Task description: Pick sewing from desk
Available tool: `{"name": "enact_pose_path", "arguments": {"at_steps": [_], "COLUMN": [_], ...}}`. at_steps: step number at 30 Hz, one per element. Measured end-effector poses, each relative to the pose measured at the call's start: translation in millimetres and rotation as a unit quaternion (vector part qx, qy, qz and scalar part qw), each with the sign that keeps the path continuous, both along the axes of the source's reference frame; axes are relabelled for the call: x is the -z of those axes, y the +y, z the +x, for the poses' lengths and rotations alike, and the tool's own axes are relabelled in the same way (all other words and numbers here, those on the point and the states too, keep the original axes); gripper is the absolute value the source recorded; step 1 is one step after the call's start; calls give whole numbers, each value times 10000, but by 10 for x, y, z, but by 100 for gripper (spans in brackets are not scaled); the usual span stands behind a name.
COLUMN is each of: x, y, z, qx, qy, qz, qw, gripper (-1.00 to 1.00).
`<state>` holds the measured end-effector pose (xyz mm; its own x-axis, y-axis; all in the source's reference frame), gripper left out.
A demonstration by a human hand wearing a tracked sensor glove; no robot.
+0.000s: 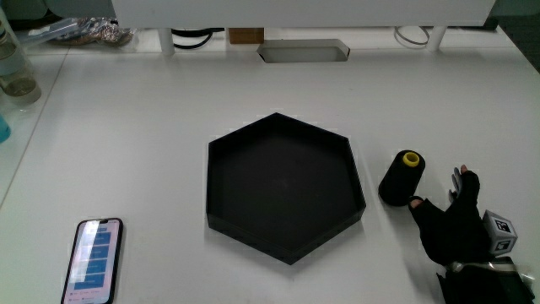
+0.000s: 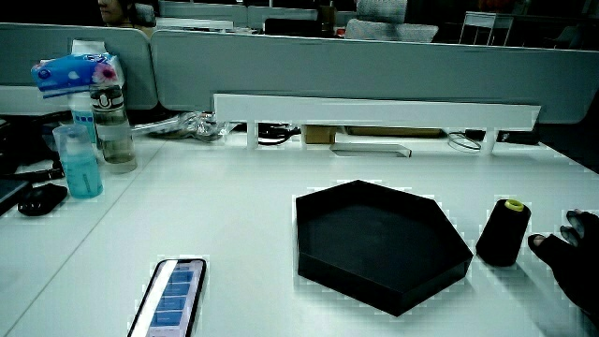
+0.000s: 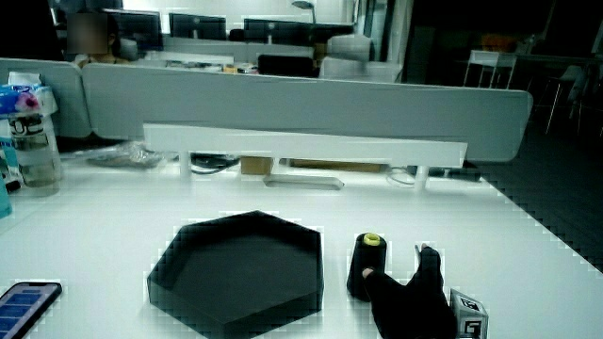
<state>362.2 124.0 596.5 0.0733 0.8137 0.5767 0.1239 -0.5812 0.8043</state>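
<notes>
A black spool of sewing thread (image 1: 402,178) with a yellow core stands upright on the white table beside the black hexagonal tray (image 1: 221,160). Both side views show the spool (image 2: 503,232) (image 3: 366,266) too. The gloved hand (image 1: 453,226) rests on the table beside the spool, slightly nearer to the person, fingers spread and holding nothing. Its thumb tip nearly touches the spool's base. The patterned cube (image 1: 499,232) sits on the back of the hand. In the side views the hand (image 2: 573,255) (image 3: 409,293) shows only partly.
A phone (image 1: 94,260) with a lit screen lies near the table's edge close to the person. Bottles (image 2: 94,122) stand at the table's side. A white shelf (image 2: 374,110) runs along the low partition, with cables under it.
</notes>
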Motion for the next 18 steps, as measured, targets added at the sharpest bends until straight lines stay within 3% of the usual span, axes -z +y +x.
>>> {"name": "enact_pose_path", "arguments": {"at_steps": [1, 3, 4, 7, 10, 15, 17, 18], "x": [-93, -201, -255, -147, -123, -131, -155, -99], "y": [-2, -44, -70, -194, -261, -258, -264, -287], "z": [33, 34, 43, -113, -201, -217, -207, -230], "qx": [-43, 85, 78, 196, 91, -261, -242, -242], "qy": [35, 9, 131, 75, 178, 414, 367, 515], "qz": [58, -199, -138, -242, -395, -307, -304, -238], "qw": [10000, 9998, 9998, 9995, 9990, 9983, 9986, 9981], "gripper": [0, 0, 0, 0, 0, 0, 15, 23]}}
